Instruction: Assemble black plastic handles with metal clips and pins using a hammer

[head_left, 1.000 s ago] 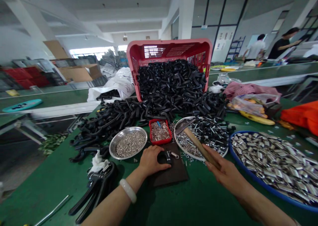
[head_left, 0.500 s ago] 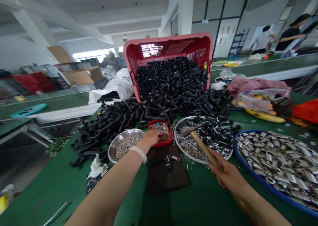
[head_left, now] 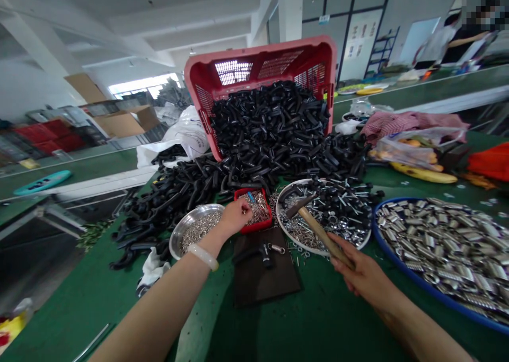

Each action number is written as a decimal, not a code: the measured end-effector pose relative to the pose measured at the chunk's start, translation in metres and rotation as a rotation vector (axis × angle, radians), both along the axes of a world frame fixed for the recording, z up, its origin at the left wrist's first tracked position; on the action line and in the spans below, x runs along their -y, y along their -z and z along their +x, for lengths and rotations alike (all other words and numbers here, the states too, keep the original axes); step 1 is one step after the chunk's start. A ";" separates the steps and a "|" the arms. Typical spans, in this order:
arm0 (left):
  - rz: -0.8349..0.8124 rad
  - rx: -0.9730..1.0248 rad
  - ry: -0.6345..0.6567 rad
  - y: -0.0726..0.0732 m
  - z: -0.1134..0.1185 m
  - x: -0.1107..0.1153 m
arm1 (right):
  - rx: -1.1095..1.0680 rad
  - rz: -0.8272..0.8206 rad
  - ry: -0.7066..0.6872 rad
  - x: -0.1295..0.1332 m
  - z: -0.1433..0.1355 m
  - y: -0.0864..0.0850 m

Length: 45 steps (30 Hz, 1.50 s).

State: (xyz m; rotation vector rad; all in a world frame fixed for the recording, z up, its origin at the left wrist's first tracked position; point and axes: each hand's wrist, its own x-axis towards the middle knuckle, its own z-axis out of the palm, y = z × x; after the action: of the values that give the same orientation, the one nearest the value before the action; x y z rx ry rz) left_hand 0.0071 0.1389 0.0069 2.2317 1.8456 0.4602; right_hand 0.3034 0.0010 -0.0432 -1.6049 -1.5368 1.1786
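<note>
My left hand (head_left: 235,217) hovers at the left side of a small red tray (head_left: 258,225) of small metal pins, its fingers pinched together. Whatever they hold is too small to make out. In my right hand (head_left: 352,266) is a hammer (head_left: 321,234), gripped by its wooden handle, the head over a round white tray (head_left: 283,225) of screws and black knobs. Between the hands, a black handle (head_left: 254,252) with a metal end lies on a dark flat plate (head_left: 274,288). A spring (head_left: 277,248) touches or lies beside its end.
A red basket (head_left: 260,54) on its side spills black handles (head_left: 274,118) over the green table (head_left: 318,325). A metal bowl (head_left: 175,240) of small parts stands left, a blue-rimmed tray (head_left: 401,272) of springs right. Bananas (head_left: 425,173) lie behind it. Two people stand far right.
My left hand has drawn back left from the pins in the red tray, fingers now pinched. My right hand still holds the hammer in nearly the same place. The view has shifted slightly.
</note>
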 end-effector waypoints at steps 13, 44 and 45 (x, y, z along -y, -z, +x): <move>-0.193 -0.121 0.272 -0.002 -0.002 0.065 | -0.003 -0.006 0.012 0.001 -0.003 -0.005; -0.099 -0.229 0.320 -0.004 0.007 0.070 | -0.053 -0.031 0.006 0.002 -0.001 -0.007; -0.096 -0.284 0.333 -0.006 0.008 0.070 | -0.052 -0.030 0.004 0.002 -0.001 -0.006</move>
State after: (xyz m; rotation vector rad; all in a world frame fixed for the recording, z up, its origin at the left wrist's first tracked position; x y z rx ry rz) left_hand 0.0154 0.0687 0.0126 2.5744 1.5216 -0.0041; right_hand 0.3026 -0.0007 -0.0369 -1.5832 -1.4887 1.2370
